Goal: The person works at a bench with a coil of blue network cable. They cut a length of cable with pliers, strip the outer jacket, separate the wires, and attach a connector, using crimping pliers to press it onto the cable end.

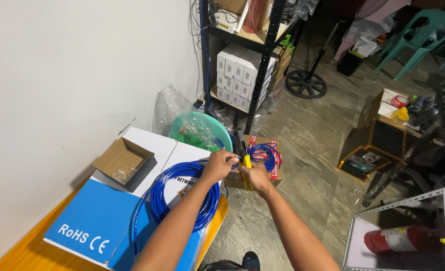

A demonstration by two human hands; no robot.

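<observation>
Behind left hand [217,165], cable end [235,160] hidden.

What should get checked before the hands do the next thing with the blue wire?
1. Left hand holds the blue wire's end: ok.
2. Right hand grips the yellow tool: ok.
3. Wire end sits inside the tool: cannot tell, fingers hide it.
4. Blue wire coil rests on the blue and white box, not falling: ok.
5. Coil free of tangles: cannot tell.
6. Small open cardboard box clear of the hands: ok.
</observation>
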